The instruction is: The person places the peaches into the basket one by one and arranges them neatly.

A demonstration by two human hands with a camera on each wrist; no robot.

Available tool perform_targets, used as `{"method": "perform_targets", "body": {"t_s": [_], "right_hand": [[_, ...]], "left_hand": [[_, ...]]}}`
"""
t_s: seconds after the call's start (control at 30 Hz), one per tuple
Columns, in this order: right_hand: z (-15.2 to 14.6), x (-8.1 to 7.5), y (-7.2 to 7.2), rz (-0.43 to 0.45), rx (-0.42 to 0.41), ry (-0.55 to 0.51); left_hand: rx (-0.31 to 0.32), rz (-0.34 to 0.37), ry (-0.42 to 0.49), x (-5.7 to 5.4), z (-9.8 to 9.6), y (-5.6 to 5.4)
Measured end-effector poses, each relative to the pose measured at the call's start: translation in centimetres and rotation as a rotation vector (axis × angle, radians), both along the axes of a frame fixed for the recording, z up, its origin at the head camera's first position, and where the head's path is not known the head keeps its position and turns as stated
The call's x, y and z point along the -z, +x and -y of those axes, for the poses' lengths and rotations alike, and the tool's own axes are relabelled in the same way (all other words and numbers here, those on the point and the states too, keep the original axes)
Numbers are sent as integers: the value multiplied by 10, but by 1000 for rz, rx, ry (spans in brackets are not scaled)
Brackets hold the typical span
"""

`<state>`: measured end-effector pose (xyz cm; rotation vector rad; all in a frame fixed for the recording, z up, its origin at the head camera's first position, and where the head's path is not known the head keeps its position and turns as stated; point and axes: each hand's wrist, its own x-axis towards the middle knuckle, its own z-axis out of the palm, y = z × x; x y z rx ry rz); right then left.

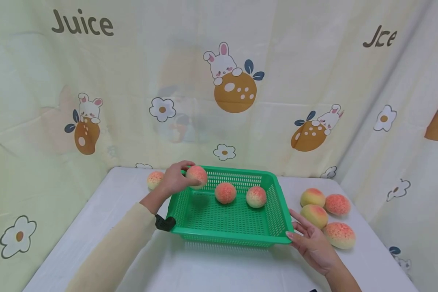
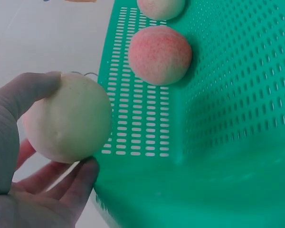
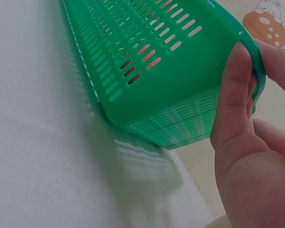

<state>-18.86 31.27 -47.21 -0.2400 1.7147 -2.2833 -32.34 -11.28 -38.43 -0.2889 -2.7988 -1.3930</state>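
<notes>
My left hand (image 1: 174, 178) holds a pink and cream peach (image 1: 197, 177) above the back left corner of a green plastic basket (image 1: 226, 233). In the left wrist view the thumb and fingers lie around the pale side of this peach (image 2: 73, 121), beside the slotted basket wall. Two more peaches, one redder (image 1: 225, 193) and one paler (image 1: 256, 197), sit inside the basket along its back. My right hand (image 1: 315, 245) grips the basket's front right corner. In the right wrist view its thumb (image 3: 235, 92) presses the rim from one side, with fingers on the other.
One peach (image 1: 155, 180) lies on the white table (image 1: 113, 202), left of the basket and partly behind my left hand. Several peaches cluster at the right, among them a yellowish one (image 1: 314, 216) and a redder one (image 1: 339, 235). A printed curtain (image 1: 190, 81) hangs behind the table.
</notes>
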Motion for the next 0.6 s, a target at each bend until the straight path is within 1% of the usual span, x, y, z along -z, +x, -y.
{"method": "perform_targets", "body": {"t_s": [0.17, 0.33, 0.6], "right_hand": [[1, -1, 0, -2, -3, 4], [0, 0, 0, -14, -16, -5], [-1, 2, -1, -6, 2, 7]], "left_hand": [[22, -15, 15, 0, 4, 0], [29, -26, -1, 3, 8, -5], [46, 0, -15, 4, 12, -6]]}}
